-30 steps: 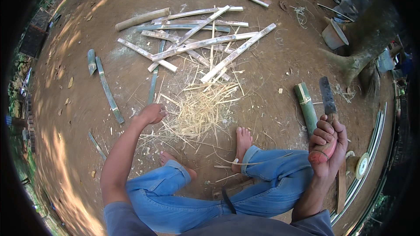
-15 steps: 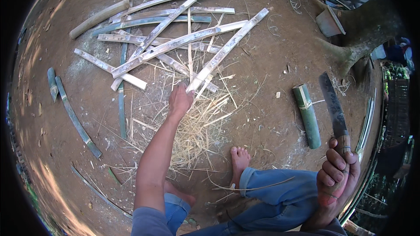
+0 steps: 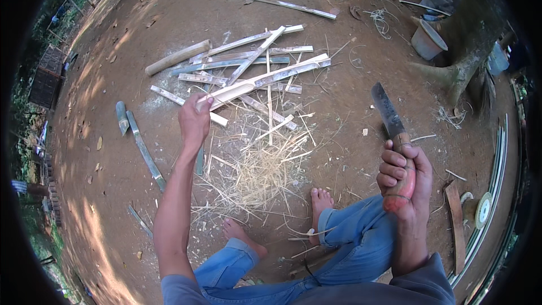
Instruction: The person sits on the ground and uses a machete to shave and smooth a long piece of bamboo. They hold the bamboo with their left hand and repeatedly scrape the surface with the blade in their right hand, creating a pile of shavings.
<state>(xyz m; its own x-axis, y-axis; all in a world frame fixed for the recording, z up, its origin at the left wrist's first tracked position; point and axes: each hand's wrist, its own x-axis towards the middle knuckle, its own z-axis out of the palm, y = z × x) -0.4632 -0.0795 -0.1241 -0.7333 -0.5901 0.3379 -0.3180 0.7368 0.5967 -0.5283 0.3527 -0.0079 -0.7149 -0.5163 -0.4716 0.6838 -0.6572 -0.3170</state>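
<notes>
My left hand point(image 3: 193, 121) is closed round the near end of a pale split bamboo strip point(image 3: 234, 91), which lies slantwise across a pile of similar strips. In my right hand point(image 3: 407, 172) is a broad-bladed knife point(image 3: 387, 110), gripped by its wooden, red-ended handle and pointing away from me. Its dark blade is held up, apart from the bamboo. Under the held strip are other split bamboo pieces point(image 3: 240, 86), crossing one another. A heap of thin shavings point(image 3: 262, 175) lies nearer, in front of my bare feet.
A round bamboo pole point(image 3: 178, 57) lies behind the pile. Green bamboo pieces point(image 3: 145, 152) are on the left ground. At right stand a plastic pot point(image 3: 429, 40) and a tree trunk point(image 3: 460, 73). A brown board point(image 3: 455, 226) and long thin poles point(image 3: 497, 175) lie along the right edge.
My left hand has moved left with a strip's end, and the strip formerly in it no longer points to the upper right. The knife has shifted left. The green bamboo section at right is out of sight.
</notes>
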